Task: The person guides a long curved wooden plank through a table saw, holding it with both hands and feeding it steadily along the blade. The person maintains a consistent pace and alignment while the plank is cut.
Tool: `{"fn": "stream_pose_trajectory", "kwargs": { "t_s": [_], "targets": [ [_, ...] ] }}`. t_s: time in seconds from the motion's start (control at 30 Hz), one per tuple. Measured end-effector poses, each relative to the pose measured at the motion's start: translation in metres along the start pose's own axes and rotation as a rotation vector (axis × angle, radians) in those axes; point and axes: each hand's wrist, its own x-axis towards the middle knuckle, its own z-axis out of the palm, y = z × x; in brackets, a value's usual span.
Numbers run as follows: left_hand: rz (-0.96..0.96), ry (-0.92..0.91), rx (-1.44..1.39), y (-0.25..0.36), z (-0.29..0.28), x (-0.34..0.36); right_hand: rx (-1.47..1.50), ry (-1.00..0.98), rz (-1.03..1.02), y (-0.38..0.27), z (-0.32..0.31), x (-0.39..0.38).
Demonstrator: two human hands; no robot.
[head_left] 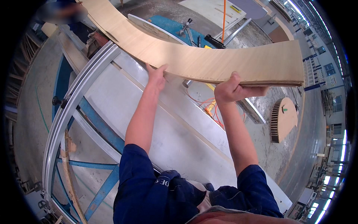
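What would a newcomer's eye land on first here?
Probably the long pale wooden panel sweeping across the upper view, with the right hand gripping its near edge and the left hand at that edge farther left. Below it spreads a silvery table surface. Off to the right, a rounded wooden piece with a slatted side sits on the floor.

A long, pale wooden board (223, 61) lies broad face up over the right fingers (256, 90), stretching well past the left fingers (162, 68).
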Motion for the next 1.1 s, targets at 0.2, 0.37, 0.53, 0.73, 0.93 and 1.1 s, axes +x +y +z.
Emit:
{"fn": "stream_pose_trajectory", "kwargs": {
  "t_s": [0.2, 0.37, 0.53, 0.73, 0.93, 1.1],
  "targets": [
    [0.003, -0.041, 0.011, 0.0, -0.006, 0.006, 0.018, 0.019, 0.057, 0.002, 0.0, -0.011],
    [0.026, -0.033, 0.019, 0.0, -0.008, 0.006, 0.057, 0.052, 0.097, -0.003, 0.004, -0.016],
    [0.022, -0.008, 0.0, 0.0, -0.009, 0.009, 0.055, 0.041, 0.081, 0.002, 0.004, -0.02],
    [0.029, 0.004, 0.06, 0.0, -0.014, 0.014, -0.03, 0.039, 0.085, 0.005, 0.003, -0.03],
    [0.042, -0.008, 0.061, 0.0, -0.019, 0.024, 0.065, 0.084, 0.114, 0.003, 0.01, -0.034],
    [0.058, -0.034, 0.073, 0.0, -0.026, 0.03, 0.118, 0.098, 0.139, 0.0, 0.014, -0.039]
  ]
}}
